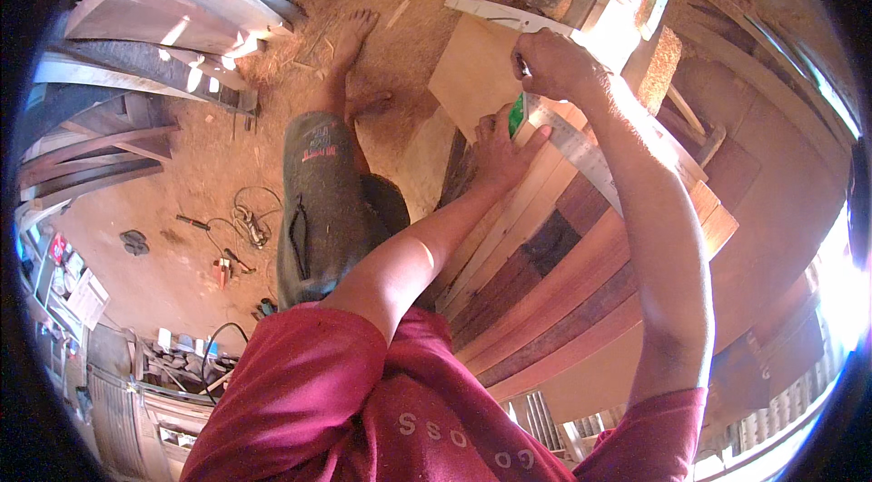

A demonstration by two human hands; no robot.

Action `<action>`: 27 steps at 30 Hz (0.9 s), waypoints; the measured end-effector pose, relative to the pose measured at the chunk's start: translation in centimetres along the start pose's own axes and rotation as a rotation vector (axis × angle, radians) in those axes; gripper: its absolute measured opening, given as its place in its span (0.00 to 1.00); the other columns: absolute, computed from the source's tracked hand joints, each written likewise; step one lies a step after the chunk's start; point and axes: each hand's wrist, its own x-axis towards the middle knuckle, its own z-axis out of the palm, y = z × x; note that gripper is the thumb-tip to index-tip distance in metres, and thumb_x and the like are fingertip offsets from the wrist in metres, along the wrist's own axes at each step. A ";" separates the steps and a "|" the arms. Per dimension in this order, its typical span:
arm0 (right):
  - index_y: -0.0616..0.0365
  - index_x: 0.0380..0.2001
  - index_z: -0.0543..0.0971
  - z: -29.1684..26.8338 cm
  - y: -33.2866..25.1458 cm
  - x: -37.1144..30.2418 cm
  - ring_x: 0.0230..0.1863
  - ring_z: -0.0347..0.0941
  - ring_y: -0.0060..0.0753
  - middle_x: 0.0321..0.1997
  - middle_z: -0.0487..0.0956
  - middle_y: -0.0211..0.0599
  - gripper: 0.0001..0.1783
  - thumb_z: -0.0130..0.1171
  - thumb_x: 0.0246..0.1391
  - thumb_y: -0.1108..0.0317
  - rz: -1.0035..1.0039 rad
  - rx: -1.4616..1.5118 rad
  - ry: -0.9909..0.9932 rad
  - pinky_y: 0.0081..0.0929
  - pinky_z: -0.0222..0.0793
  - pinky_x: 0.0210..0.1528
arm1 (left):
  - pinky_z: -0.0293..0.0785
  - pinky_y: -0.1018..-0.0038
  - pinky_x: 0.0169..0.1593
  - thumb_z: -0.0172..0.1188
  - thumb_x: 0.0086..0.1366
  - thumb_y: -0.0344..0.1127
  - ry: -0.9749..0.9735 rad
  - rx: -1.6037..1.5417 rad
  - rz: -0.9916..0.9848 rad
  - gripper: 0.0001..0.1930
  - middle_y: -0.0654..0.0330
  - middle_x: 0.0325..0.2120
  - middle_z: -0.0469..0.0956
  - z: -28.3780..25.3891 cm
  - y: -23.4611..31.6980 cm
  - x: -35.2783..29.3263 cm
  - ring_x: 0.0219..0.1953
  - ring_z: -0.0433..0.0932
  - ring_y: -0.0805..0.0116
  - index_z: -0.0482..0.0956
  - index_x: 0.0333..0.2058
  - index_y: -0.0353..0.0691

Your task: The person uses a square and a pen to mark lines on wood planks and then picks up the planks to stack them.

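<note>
Starting at the far left, we have stacked planks (163,14) leaning together, and nearer, on the dusty floor, a corded tool (254,229) lies well apart from our work. Next to the right comes our bare foot (361,20), then a flat sheet of plywood (465,64) beyond the boards.

Our left hand (505,153) is at the far end of the boards (590,250), its fingers closed about the green handle of the square and its thumb resting by the metal blade. The square (576,153) lies across that end, its blade slanting toward the right and near side until our right forearm hides the rest. The boards, reddish, dark and pale, run side by side toward us.

Our right hand (556,66) is poised just beyond the square, fingers curled narrowly; we cannot tell whether they pinch anything.

To seat the square well, we would judge it best to draw the green handle snug against the board's edge and bear down lightly with the left thumb, so the blade neither rocks nor swivels. Our right wrist should stay clear of the blade, since a nudge could skew it. Looking straight down along the metal edge would help us avoid a slanted reading, and an even left-hand hold matters more than force.
</note>
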 end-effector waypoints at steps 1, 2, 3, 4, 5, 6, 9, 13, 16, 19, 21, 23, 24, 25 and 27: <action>0.58 0.28 0.82 0.1 -0.1 0.0 0.38 0.82 0.55 0.33 0.83 0.53 0.05 0.62 0.42 0.74 0.017 -0.011 -0.019 0.48 0.79 0.40 | 0.62 0.44 0.62 0.63 0.57 0.69 0.005 -0.001 -0.003 0.46 0.39 0.57 0.65 -0.1 0.2 0.0 0.60 0.64 0.37 0.64 0.65 0.45; 0.58 0.28 0.82 0.2 -0.2 0.0 0.38 0.82 0.55 0.33 0.83 0.53 0.05 0.62 0.42 0.74 0.011 -0.012 -0.021 0.48 0.79 0.40 | 0.63 0.47 0.62 0.64 0.58 0.64 0.032 0.023 0.002 0.43 0.39 0.55 0.68 -0.2 0.3 -0.1 0.59 0.65 0.39 0.66 0.64 0.42; 0.59 0.28 0.82 0.4 -0.3 0.1 0.39 0.82 0.54 0.34 0.83 0.53 0.06 0.62 0.43 0.74 0.009 -0.013 -0.013 0.48 0.79 0.40 | 0.64 0.51 0.62 0.65 0.60 0.60 0.059 0.047 0.007 0.40 0.40 0.54 0.71 -0.4 0.5 -0.2 0.59 0.67 0.42 0.67 0.62 0.39; 0.59 0.29 0.83 0.6 -0.2 -0.1 0.39 0.82 0.54 0.34 0.83 0.53 0.06 0.61 0.45 0.74 0.014 -0.015 -0.005 0.47 0.79 0.41 | 0.64 0.51 0.62 0.65 0.60 0.60 0.058 0.045 0.007 0.40 0.40 0.54 0.71 -0.5 0.6 -0.2 0.59 0.67 0.42 0.67 0.62 0.39; 0.59 0.29 0.83 0.8 0.0 -0.1 0.39 0.82 0.54 0.34 0.83 0.53 0.06 0.61 0.45 0.74 0.015 -0.017 -0.006 0.47 0.79 0.41 | 0.64 0.50 0.62 0.65 0.60 0.60 0.042 0.051 0.009 0.40 0.40 0.54 0.71 -0.6 0.8 -0.3 0.58 0.67 0.41 0.67 0.62 0.39; 0.59 0.30 0.83 0.9 0.2 0.1 0.40 0.82 0.54 0.35 0.83 0.52 0.06 0.60 0.46 0.73 -0.016 -0.066 -0.050 0.47 0.79 0.42 | 0.64 0.50 0.62 0.65 0.60 0.61 0.025 0.058 0.011 0.40 0.40 0.54 0.71 -0.7 0.9 -0.3 0.58 0.67 0.41 0.67 0.62 0.39; 0.57 0.31 0.81 1.5 0.8 0.0 0.45 0.79 0.51 0.38 0.82 0.47 0.07 0.63 0.47 0.70 0.007 -0.098 -0.111 0.44 0.77 0.48 | 0.63 0.50 0.62 0.64 0.60 0.62 0.036 0.063 0.047 0.41 0.39 0.53 0.70 -0.6 1.0 -0.5 0.57 0.67 0.41 0.67 0.62 0.38; 0.56 0.30 0.79 0.5 0.2 -0.8 0.49 0.76 0.47 0.37 0.81 0.41 0.07 0.65 0.47 0.68 0.035 -0.103 -0.153 0.41 0.75 0.52 | 0.62 0.50 0.62 0.63 0.60 0.63 0.040 0.051 0.020 0.42 0.39 0.53 0.70 -0.2 0.6 -0.4 0.58 0.67 0.40 0.67 0.62 0.38; 0.56 0.30 0.79 -0.9 -0.9 -1.7 0.47 0.77 0.47 0.34 0.81 0.42 0.07 0.65 0.46 0.68 0.045 -0.158 -0.114 0.40 0.75 0.51 | 0.61 0.45 0.61 0.62 0.56 0.69 0.025 0.026 -0.006 0.46 0.42 0.54 0.66 0.2 -0.2 -0.1 0.59 0.64 0.41 0.64 0.65 0.46; 0.55 0.29 0.80 -3.5 -1.6 -1.3 0.46 0.77 0.48 0.34 0.81 0.43 0.07 0.66 0.45 0.69 0.067 -0.133 -0.322 0.40 0.76 0.50 | 0.62 0.46 0.61 0.63 0.55 0.70 0.036 0.056 -0.018 0.46 0.41 0.53 0.67 0.0 -0.3 0.2 0.58 0.65 0.41 0.64 0.65 0.45; 0.55 0.29 0.80 -2.7 -1.5 -0.9 0.46 0.77 0.48 0.34 0.81 0.43 0.07 0.66 0.44 0.69 0.064 -0.120 -0.210 0.40 0.76 0.50 | 0.62 0.46 0.61 0.63 0.55 0.70 0.035 0.073 -0.035 0.47 0.40 0.53 0.68 -0.1 -0.3 0.2 0.58 0.65 0.40 0.65 0.65 0.45; 0.55 0.28 0.80 -0.9 -0.2 -0.8 0.46 0.77 0.48 0.35 0.82 0.44 0.07 0.67 0.44 0.70 0.076 -0.110 -0.094 0.40 0.76 0.49 | 0.62 0.46 0.61 0.62 0.55 0.70 0.009 0.048 -0.023 0.47 0.39 0.53 0.68 -0.1 0.3 0.0 0.58 0.66 0.40 0.65 0.65 0.45; 0.56 0.31 0.82 0.3 0.9 -1.0 0.43 0.80 0.52 0.37 0.82 0.49 0.07 0.64 0.46 0.70 0.014 -0.096 0.013 0.44 0.78 0.46 | 0.62 0.46 0.61 0.62 0.55 0.70 -0.009 0.025 -0.019 0.47 0.39 0.53 0.68 -0.1 0.5 -0.1 0.58 0.66 0.39 0.65 0.65 0.45; 0.57 0.34 0.84 0.6 0.9 -0.8 0.40 0.82 0.57 0.39 0.83 0.54 0.09 0.61 0.48 0.70 -0.060 -0.078 0.117 0.49 0.79 0.43 | 0.62 0.46 0.61 0.62 0.55 0.70 -0.002 0.026 -0.023 0.47 0.39 0.53 0.68 -0.3 0.7 -0.2 0.58 0.66 0.39 0.65 0.65 0.45; 0.58 0.35 0.84 0.8 1.1 -0.2 0.42 0.81 0.56 0.40 0.82 0.54 0.09 0.61 0.49 0.70 -0.002 -0.083 -0.036 0.49 0.79 0.44 | 0.61 0.50 0.64 0.63 0.58 0.67 -0.020 0.048 -0.079 0.44 0.40 0.56 0.67 -0.7 1.3 -0.4 0.61 0.64 0.41 0.66 0.64 0.42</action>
